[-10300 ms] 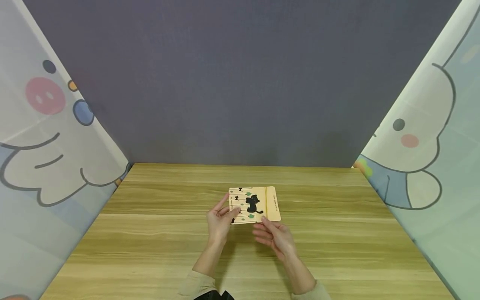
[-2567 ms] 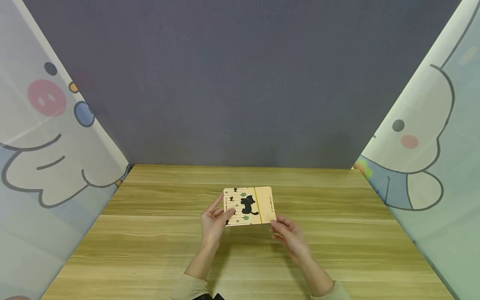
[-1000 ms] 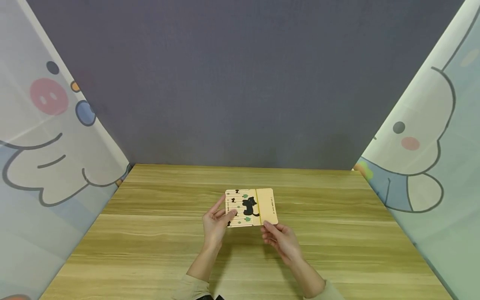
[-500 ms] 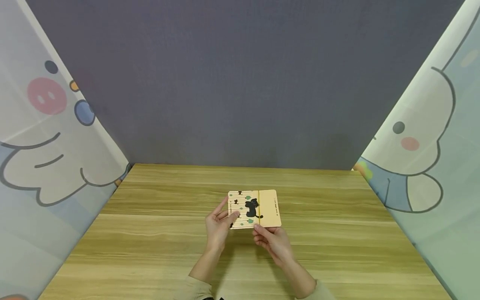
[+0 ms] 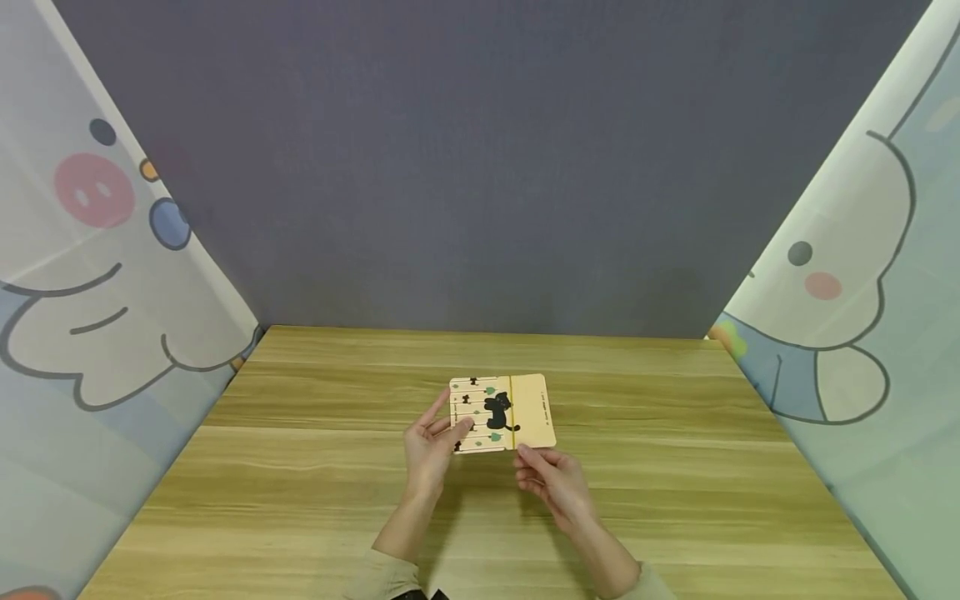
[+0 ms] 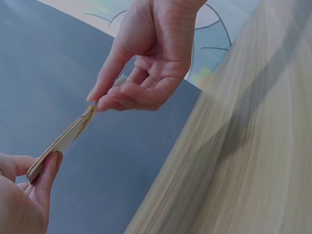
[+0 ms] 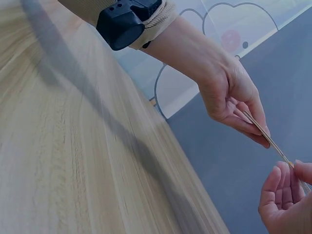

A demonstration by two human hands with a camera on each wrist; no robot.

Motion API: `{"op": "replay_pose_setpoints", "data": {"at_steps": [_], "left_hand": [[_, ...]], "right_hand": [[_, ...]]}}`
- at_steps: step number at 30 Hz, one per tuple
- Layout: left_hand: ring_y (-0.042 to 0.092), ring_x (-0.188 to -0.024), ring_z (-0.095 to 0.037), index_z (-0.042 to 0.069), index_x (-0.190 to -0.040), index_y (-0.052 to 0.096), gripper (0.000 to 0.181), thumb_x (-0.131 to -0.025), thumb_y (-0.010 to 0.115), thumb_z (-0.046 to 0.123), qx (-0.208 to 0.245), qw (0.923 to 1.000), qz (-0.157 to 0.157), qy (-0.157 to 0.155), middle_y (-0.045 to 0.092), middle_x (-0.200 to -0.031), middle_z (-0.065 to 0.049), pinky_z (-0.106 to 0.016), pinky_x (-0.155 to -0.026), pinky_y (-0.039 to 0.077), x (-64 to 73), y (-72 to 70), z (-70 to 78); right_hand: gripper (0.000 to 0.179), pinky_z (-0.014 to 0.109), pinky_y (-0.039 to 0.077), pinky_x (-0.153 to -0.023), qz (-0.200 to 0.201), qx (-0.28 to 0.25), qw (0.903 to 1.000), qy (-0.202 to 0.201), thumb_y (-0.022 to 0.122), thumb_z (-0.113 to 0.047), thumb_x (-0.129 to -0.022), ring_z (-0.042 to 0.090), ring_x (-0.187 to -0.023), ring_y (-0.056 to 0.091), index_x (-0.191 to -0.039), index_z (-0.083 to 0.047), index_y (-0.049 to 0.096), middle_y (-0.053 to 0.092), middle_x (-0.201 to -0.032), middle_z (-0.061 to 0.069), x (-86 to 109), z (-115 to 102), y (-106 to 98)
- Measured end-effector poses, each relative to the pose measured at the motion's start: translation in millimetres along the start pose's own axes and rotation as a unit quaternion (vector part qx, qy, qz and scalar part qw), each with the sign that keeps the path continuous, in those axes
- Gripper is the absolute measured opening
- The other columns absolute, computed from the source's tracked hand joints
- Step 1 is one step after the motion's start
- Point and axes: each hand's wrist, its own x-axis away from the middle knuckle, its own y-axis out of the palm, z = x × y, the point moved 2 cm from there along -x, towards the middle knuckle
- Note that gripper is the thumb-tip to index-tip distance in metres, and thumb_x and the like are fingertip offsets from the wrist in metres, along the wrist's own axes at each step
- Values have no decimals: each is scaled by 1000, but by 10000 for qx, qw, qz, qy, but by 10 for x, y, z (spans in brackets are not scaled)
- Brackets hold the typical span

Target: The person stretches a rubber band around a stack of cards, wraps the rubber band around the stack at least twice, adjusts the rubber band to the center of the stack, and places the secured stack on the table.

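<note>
A cream notebook (image 5: 534, 408) with a black cat print is held above the table, its layered edge showing in the wrist views. Around it runs a thin yellow rubber band (image 5: 513, 417), crossing beside the cat's face. My left hand (image 5: 429, 450) grips the notebook's left end, thumb on top and fingers behind. At the lower edge, next to the band, my right hand (image 5: 557, 483) pinches with thumb and index finger; its other fingers curl loosely below. In the left wrist view, the band (image 6: 87, 122) hangs slightly off the notebook's edge near the right fingertips.
The wood-grain table (image 5: 300, 467) lies under both hands. A dark grey panel (image 5: 480, 167) stands at the back, with cartoon-printed cloths (image 5: 97, 333) at the sides. A black wrist device (image 7: 122, 24) sits on the left sleeve.
Ten seconds ago the band lay right of the cat; it now crosses beside the cat's face. Over the last half second both hands and the notebook have shifted slightly left.
</note>
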Motion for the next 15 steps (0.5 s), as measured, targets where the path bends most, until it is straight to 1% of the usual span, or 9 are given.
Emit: {"op": "replay_pose_setpoints", "data": {"at_steps": [3, 4, 5, 7, 10, 11, 13, 15], "left_hand": [[59, -53, -13, 7, -123, 53, 55, -72, 69, -4, 39, 10000, -21, -4, 65, -83, -20, -14, -38, 30, 8, 13, 0], [60, -55, -14, 7, -122, 53, 54, -72, 69, -4, 42, 10000, -24, 11, 65, -82, -20, -14, -40, 32, 10, 18, -1], [63, -61, -17, 7, -122, 53, 54, -72, 69, -4, 72, 10000, -26, 13, 65, -82, -20, -14, -43, 36, 12, 21, -6], [63, -62, -17, 7, -122, 53, 54, -72, 69, -4, 57, 10000, -28, 31, 65, -82, -21, -14, -46, 41, 19, 32, -10], [62, -59, -14, 7, -122, 53, 54, -72, 69, -3, 22, 10000, -95, 9, 65, -83, -21, -14, -46, 41, 35, 57, -20], [60, -56, -12, 7, -122, 53, 54, -72, 69, -3, 8, 9999, -124, -2, 65, -83, -20, -13, -44, 39, 39, 66, -24], [59, -55, -10, 8, -122, 53, 54, -72, 69, -3, 5, 9999, -150, -1, 65, -83, -21, -13, -40, 33, 43, 81, -30], [59, -55, -10, 7, -122, 53, 54, -72, 69, -4, 11, 9999, -157, 6, 65, -84, -21, -13, -40, 32, 43, 89, -34]], "right_hand": [[30, 24, 50, -63, -46, -10, 10000, -35, 64, -13, -81, 13, -63, 60, -94, 13, 56, 64, -77, 10, -7, 2, 10], [29, 24, 50, -62, -46, -32, 10000, -39, 64, -12, -81, 13, -63, 60, -94, 13, 57, 64, -77, 10, -10, 6, 14], [27, 24, 51, -62, -56, -34, 10000, -46, 64, -12, -81, 13, -63, 60, -93, 12, 58, 64, -76, 10, -14, 11, 20], [23, 24, 51, -63, -118, -44, 9999, -42, 63, -11, -82, 13, -63, 60, -91, 10, 59, 64, -76, 10, -17, 17, 37], [21, 24, 51, -63, -172, -91, 9998, 25, 63, -9, -81, 13, -62, 61, -90, 10, 60, 65, -75, 11, -22, 33, 70], [21, 25, 51, -64, -203, -104, 9997, 43, 63, -8, -82, 13, -62, 61, -90, 11, 60, 65, -75, 11, -26, 38, 83], [24, 25, 51, -63, -231, -168, 9996, 71, 63, -8, -82, 13, -61, 61, -92, 13, 58, 65, -74, 11, -31, 46, 104], [26, 25, 51, -63, -253, -218, 9994, 84, 63, -7, -82, 14, -61, 61, -93, 15, 57, 65, -74, 11, -36, 53, 116]]}}
